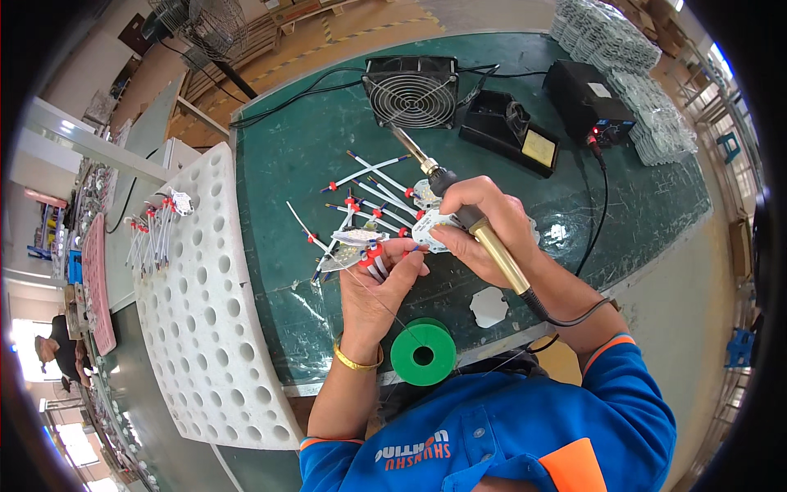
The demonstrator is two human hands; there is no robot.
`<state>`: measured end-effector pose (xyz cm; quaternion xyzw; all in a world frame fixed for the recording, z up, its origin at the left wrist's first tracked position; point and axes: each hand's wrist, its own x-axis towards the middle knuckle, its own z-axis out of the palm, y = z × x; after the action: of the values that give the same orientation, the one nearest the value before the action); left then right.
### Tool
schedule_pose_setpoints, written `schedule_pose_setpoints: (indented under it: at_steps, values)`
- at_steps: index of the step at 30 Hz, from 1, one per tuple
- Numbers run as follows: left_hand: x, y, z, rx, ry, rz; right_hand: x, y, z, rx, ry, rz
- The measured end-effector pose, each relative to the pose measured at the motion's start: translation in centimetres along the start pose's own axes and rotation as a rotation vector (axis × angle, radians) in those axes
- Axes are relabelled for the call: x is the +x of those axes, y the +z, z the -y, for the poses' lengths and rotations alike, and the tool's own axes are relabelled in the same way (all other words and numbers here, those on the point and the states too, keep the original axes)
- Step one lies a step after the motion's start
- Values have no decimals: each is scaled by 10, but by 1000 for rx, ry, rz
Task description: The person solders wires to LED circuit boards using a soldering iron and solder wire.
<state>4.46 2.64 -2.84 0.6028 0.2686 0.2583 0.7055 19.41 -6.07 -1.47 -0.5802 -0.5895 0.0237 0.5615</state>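
My right hand [496,225] grips a soldering iron [502,261] with a gold-coloured handle, its metal tip pointing up and away to the left. The same fingers touch a small white circuit board [428,232]. My left hand [373,299] is closed round white cables [379,267] with red bands, their blue-tipped ends close to that board. Beside the left fingers are more small boards [361,237]. Thin solder wire runs from a green spool [403,361] up to the left hand. Loose white cables [369,172] with red bands lie just beyond both hands.
A fan [410,92], an iron stand [512,135] with a yellow sponge and a black soldering station [586,102] stand at the back. Stacked panels [635,90] fill the far right. A perforated white foam board [193,328] with cable pieces lies left. A white plate [489,307] sits near the front edge.
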Motion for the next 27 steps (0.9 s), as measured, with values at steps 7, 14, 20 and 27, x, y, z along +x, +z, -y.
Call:
schedule_pose_setpoints:
  at_steps: [7,14,20,27]
  values:
    - [-3,-1,-3,-26,3,11,0,1,4,26,36,55]
    - [-1,2,-1,10,22,6,-1,2,4,27,22,58]
    - [-2,-1,-2,25,15,38,-3,3,4,33,61,54]
    - [0,0,-2,19,14,3,-1,4,5,9,87,38]
